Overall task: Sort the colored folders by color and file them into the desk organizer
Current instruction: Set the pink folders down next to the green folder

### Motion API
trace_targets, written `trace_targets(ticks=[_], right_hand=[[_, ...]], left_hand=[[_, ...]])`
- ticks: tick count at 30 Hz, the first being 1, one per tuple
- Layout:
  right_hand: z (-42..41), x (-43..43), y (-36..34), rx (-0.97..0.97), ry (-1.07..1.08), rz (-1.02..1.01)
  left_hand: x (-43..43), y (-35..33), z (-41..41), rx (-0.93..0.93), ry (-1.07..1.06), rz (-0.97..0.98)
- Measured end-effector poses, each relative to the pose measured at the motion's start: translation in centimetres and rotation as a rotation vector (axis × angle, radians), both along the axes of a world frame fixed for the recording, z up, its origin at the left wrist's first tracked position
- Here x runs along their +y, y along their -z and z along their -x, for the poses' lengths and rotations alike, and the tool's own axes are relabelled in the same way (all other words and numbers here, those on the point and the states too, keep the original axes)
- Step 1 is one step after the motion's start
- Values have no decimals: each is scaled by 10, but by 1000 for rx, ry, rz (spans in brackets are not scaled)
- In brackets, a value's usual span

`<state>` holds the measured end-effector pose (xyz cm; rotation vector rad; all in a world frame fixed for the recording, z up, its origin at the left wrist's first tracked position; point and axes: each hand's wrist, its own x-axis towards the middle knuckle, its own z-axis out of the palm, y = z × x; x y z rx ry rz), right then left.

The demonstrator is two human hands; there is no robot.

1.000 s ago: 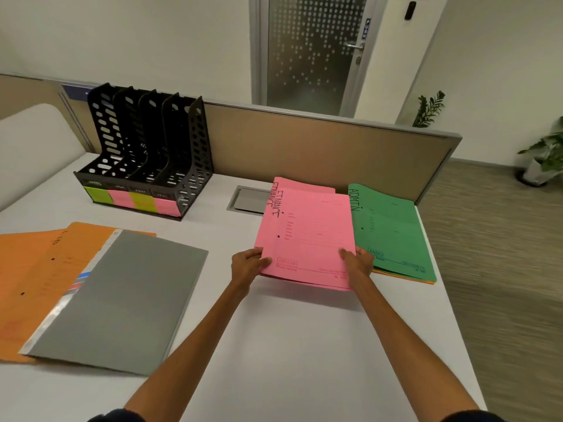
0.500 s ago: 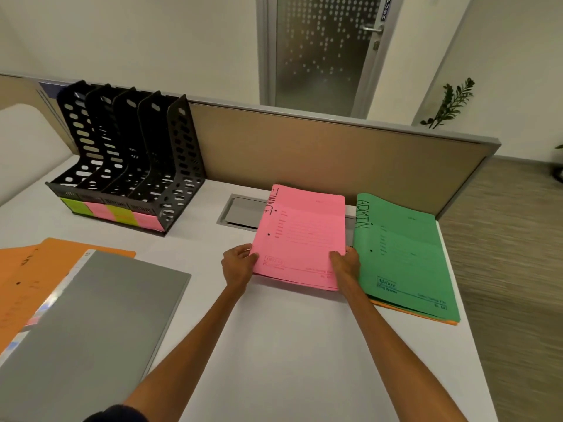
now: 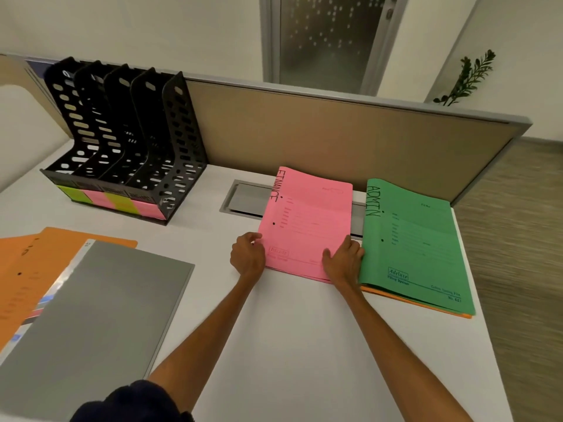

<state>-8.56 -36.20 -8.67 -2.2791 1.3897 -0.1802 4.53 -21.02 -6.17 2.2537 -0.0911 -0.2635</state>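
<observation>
A stack of pink folders [image 3: 307, 220], the top one marked FINANCE, lies flat on the white desk [image 3: 289, 336]. My left hand [image 3: 248, 257] grips its near left corner and my right hand [image 3: 344, 263] presses on its near right corner. A green folder [image 3: 417, 242] marked ADMIN lies just right of the pink stack, over an orange one. The black desk organizer [image 3: 128, 141], with several empty slots and green and pink labels along its front, stands at the back left. Orange folders [image 3: 24, 269] and a grey folder [image 3: 91, 312] lie at the near left.
A tan partition [image 3: 320, 132] runs along the desk's back edge. A metal cable hatch [image 3: 246, 197] sits in the desk, partly under the pink stack. The desk's right edge drops to carpeted floor just past the green folder.
The two pink folders, offset before, now lie squared into one stack. Both hands stayed at its near corners and pushed it slightly away, while the view shifted closer.
</observation>
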Motion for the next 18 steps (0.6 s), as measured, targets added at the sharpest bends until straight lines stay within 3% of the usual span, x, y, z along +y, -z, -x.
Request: trace_targets(ticks=[8, 18], right_hand=[[5, 14, -16, 145, -82, 16], [12, 68, -65, -95, -150, -20]], left_hand=[[19, -4, 9, 14, 87, 23], [75, -48, 24, -1, -1, 178]])
